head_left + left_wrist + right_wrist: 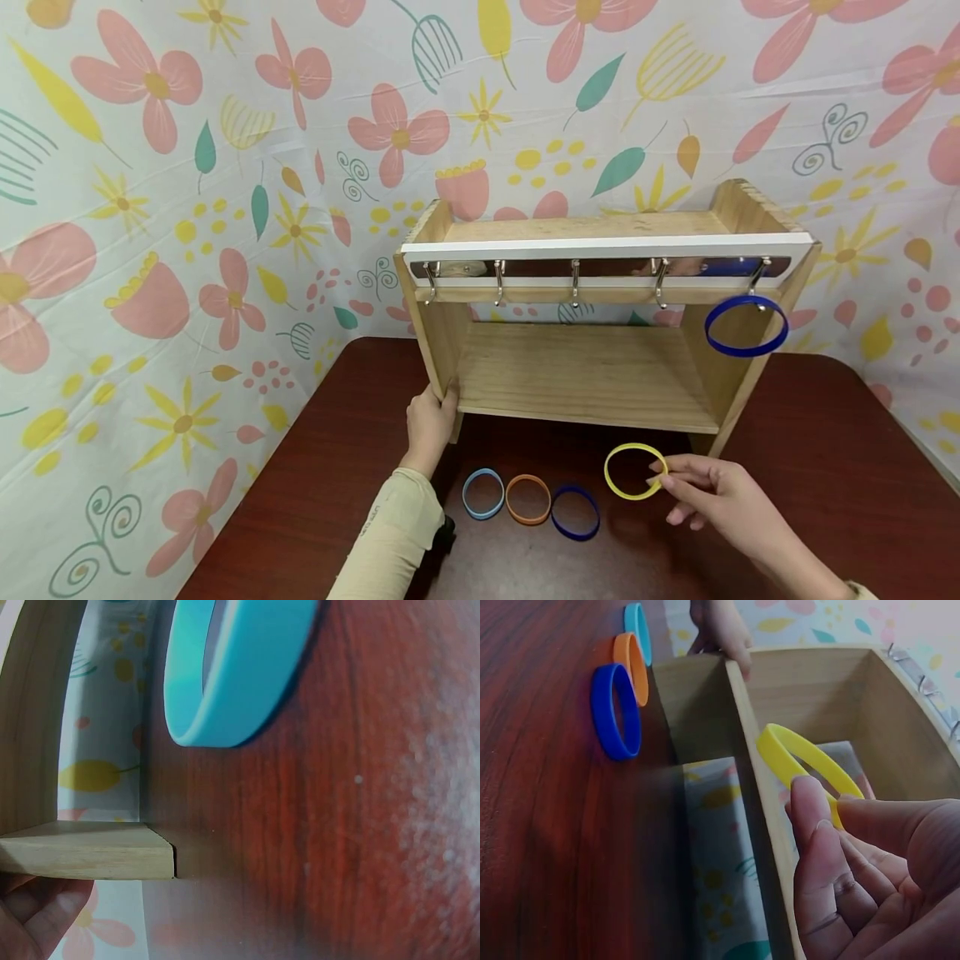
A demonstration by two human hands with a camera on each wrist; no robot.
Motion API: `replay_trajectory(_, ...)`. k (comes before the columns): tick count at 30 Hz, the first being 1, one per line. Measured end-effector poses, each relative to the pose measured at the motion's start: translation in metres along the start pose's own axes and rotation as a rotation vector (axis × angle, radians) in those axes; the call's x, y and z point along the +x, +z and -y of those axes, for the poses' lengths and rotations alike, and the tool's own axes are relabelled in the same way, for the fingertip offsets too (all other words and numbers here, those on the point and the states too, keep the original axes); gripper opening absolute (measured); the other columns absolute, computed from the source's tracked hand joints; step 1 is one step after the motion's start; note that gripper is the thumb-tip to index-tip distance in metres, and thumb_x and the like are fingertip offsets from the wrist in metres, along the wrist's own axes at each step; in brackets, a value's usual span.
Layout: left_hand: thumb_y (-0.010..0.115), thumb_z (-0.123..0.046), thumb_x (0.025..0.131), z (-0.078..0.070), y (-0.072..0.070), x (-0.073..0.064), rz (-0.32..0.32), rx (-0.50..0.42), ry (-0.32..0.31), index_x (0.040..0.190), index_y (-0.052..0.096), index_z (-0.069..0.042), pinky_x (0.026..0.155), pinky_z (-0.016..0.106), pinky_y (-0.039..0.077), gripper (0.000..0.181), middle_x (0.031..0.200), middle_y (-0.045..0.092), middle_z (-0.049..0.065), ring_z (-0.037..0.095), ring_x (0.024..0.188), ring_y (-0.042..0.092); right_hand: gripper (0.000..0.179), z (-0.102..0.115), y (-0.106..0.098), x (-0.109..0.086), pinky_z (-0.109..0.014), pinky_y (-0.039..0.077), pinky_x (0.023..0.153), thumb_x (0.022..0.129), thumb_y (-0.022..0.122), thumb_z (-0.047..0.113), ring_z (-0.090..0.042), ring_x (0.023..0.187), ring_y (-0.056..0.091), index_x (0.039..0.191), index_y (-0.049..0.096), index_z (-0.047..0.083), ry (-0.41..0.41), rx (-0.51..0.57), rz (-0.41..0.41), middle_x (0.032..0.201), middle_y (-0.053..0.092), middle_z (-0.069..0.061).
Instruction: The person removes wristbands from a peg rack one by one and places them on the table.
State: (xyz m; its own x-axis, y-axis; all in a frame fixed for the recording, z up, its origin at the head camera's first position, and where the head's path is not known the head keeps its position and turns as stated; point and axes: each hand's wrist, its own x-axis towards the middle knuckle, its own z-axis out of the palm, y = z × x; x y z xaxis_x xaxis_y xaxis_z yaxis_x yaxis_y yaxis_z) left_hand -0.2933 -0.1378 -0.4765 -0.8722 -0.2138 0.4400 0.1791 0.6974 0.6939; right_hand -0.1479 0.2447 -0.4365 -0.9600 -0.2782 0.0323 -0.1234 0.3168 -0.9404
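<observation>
Between thumb and fingers my right hand (712, 492) pinches a yellow silicone wristband (608, 475), held above the table in front of the shelf's right side. My left hand (430, 421) grips the lower left side panel of a wooden shelf (577, 367), the thumb on its inner side. A dark blue wristband (785, 325) hangs from the rightmost metal hook (759, 275). On the table before the shelf lie a light blue wristband (467, 502), an orange wristband (510, 503) and another dark blue wristband (556, 518) in a row.
Several metal hooks line the shelf's white front rail (525, 247); the others carry no band. The shelf stands on a dark red-brown table (847, 467). Behind it hangs a flower-printed cloth (300, 167).
</observation>
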Motion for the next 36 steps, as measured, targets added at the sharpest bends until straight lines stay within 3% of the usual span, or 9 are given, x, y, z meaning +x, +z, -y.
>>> replay_trajectory(3, 0.056, -0.039, 0.098, 0.001, 0.001, 0.0, -0.002, 0.004, 0.005, 0.08, 0.065, -0.011, 0.043, 0.03, 0.047, 0.035, 0.057, 0.062, 0.003, 0.014, 0.047, 0.059, 0.03, -0.005, 0.001, 0.001, -0.033, 0.053, 0.054, 0.1, 0.056, 0.013, -0.017, 0.065, 0.067, 0.12, 0.059, -0.009, -0.014, -0.002, 0.018, 0.091, 0.073, 0.004)
replay_trajectory(10, 0.056, -0.04, 0.098, 0.0, 0.0, 0.0, -0.003, 0.005, 0.003, 0.079, 0.065, -0.011, 0.043, 0.031, 0.047, 0.035, 0.057, 0.062, 0.003, 0.014, 0.047, 0.058, 0.036, -0.011, 0.005, 0.001, -0.033, 0.053, 0.055, 0.1, 0.057, 0.018, -0.017, 0.066, 0.067, 0.123, 0.058, -0.01, 0.062, -0.012, 0.066, 0.095, 0.073, -0.006)
replay_trajectory(17, 0.056, -0.039, 0.099, -0.001, 0.0, 0.0, 0.006, -0.004, 0.001, 0.081, 0.065, -0.011, 0.042, 0.03, 0.046, 0.034, 0.057, 0.062, 0.003, 0.014, 0.046, 0.058, 0.032, -0.023, 0.01, 0.002, -0.033, 0.051, 0.051, 0.099, 0.057, 0.015, -0.016, 0.061, 0.066, 0.119, 0.059, -0.01, 0.025, -0.02, 0.102, 0.094, 0.073, -0.008)
replay_trajectory(24, 0.056, -0.038, 0.099, -0.001, 0.0, 0.0, 0.015, -0.014, 0.003, 0.082, 0.065, -0.012, 0.041, 0.029, 0.046, 0.033, 0.058, 0.063, 0.003, 0.013, 0.046, 0.058, 0.03, -0.03, 0.013, 0.002, -0.033, 0.051, 0.05, 0.097, 0.061, 0.015, -0.019, 0.06, 0.066, 0.116, 0.061, -0.009, 0.074, -0.01, 0.14, 0.101, 0.07, -0.018)
replay_trajectory(31, 0.057, -0.038, 0.099, -0.001, -0.001, 0.0, 0.003, -0.016, 0.011, 0.079, 0.064, -0.011, 0.041, 0.029, 0.046, 0.033, 0.056, 0.062, 0.003, 0.013, 0.045, 0.058, 0.027, -0.037, 0.017, 0.004, -0.032, 0.051, 0.046, 0.095, 0.064, 0.013, -0.02, 0.056, 0.065, 0.11, 0.063, -0.009, 0.092, -0.017, 0.166, 0.091, 0.071, -0.014)
replay_trajectory(36, 0.057, -0.038, 0.099, -0.001, -0.001, 0.0, 0.004, -0.011, 0.01, 0.078, 0.064, -0.012, 0.041, 0.029, 0.045, 0.034, 0.055, 0.061, 0.002, 0.013, 0.044, 0.057, 0.026, -0.039, 0.019, 0.003, -0.031, 0.05, 0.044, 0.092, 0.066, 0.012, -0.021, 0.053, 0.064, 0.109, 0.065, -0.007, 0.115, -0.062, 0.142, 0.088, 0.072, -0.013)
